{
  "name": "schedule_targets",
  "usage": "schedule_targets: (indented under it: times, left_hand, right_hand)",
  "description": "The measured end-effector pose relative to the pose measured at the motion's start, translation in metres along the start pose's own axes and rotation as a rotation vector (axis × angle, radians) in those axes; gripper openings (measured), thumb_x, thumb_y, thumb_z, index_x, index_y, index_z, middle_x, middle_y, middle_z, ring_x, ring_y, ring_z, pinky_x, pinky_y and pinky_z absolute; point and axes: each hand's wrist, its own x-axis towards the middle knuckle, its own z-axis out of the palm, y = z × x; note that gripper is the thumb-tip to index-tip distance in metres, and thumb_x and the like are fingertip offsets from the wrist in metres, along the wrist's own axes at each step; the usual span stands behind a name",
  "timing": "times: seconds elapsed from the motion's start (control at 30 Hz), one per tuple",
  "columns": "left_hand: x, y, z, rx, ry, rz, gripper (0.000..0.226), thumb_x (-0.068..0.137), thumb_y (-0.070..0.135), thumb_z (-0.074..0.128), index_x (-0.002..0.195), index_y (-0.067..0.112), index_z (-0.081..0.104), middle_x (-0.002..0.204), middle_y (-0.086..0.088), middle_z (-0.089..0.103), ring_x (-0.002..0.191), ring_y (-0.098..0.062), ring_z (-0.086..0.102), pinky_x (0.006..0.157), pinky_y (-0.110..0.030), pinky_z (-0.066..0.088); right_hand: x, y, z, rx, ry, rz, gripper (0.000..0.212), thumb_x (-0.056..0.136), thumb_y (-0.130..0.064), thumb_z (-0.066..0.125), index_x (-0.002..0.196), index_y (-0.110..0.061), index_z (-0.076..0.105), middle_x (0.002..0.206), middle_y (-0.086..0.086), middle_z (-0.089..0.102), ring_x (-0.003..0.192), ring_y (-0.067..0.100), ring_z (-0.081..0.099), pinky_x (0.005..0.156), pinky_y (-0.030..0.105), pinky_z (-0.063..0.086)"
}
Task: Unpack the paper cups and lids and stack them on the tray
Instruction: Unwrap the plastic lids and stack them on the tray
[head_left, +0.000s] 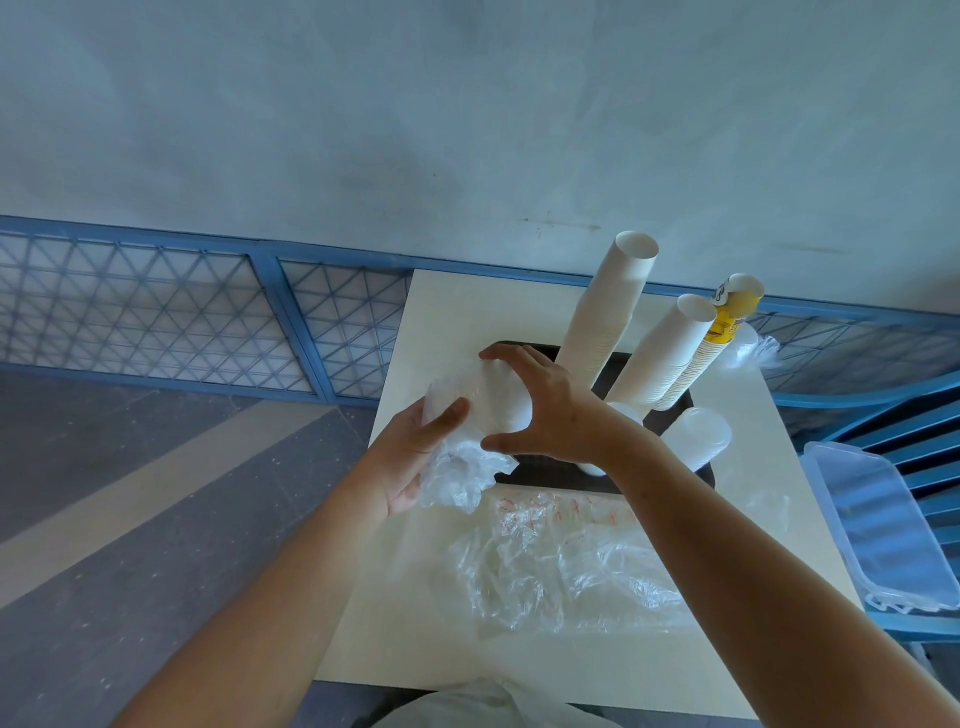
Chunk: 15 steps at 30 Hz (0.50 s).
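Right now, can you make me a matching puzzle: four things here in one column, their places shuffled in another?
1. tallest white cup stack
2. bagged lids
3. empty plastic wrap
4. clear plastic box

A. on the blue chair
B. gripped by left hand and right hand
C. standing on the dark tray
D. lying on the table, near end

Pairs: 1-C, 2-B, 3-D, 4-A.

A wrapped stack of lids (480, 397) is held over the left end of the dark tray (550, 475). Its loose wrapper end is gripped by the left hand (410, 457), and its other end is clasped by the right hand (550, 410). Three tall cup stacks (608, 317) are stood on the tray. An empty plastic bag (561, 566) is laid on the table (415, 597).
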Motion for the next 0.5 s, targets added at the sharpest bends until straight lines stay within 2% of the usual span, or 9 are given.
schedule_targets:
  times: [0.1,0.33,0.43,0.5]
  left_hand:
    - [-0.0004,-0.0013,-0.0016,-0.007,0.0,0.001,0.106,0.051,0.067,0.097,0.138,0.018,0.061,0.125,-0.015,0.074,0.116,-0.034,0.073,0.086,-0.043,0.063]
    - [-0.0014,-0.0051,-0.0053,-0.078,-0.011,-0.039,0.111,0.051,0.067,0.097,0.141,0.015,0.06,0.131,-0.019,0.071,0.12,-0.04,0.069,0.091,-0.05,0.062]
    - [-0.0016,-0.0069,-0.008,-0.096,-0.01,-0.044,0.105,0.054,0.063,0.098,0.14,0.015,0.061,0.129,-0.02,0.071,0.119,-0.04,0.07,0.09,-0.05,0.062]
    - [-0.0024,-0.0062,-0.0076,-0.109,0.002,-0.063,0.091,0.063,0.051,0.097,0.138,0.014,0.061,0.126,-0.02,0.073,0.115,-0.04,0.071,0.09,-0.052,0.062]
  right_hand:
    - [-0.0014,-0.0009,-0.0002,-0.004,0.013,-0.008,0.094,0.072,-0.052,0.09,0.147,-0.032,0.037,0.143,-0.007,0.049,0.121,0.016,0.053,0.104,0.033,0.053]
    - [-0.0026,0.0001,-0.0007,0.109,0.06,0.018,0.09,0.07,-0.056,0.087,0.144,-0.034,0.041,0.135,-0.014,0.053,0.119,0.016,0.056,0.098,0.043,0.058]
    - [-0.0032,0.0003,-0.0018,0.153,0.076,0.035,0.089,0.07,-0.055,0.088,0.143,-0.033,0.043,0.131,-0.017,0.053,0.116,0.016,0.059,0.095,0.042,0.059]
    - [-0.0033,0.0007,-0.0021,0.188,0.093,0.051,0.088,0.069,-0.055,0.088,0.142,-0.033,0.043,0.129,-0.015,0.054,0.115,0.018,0.061,0.093,0.041,0.06]
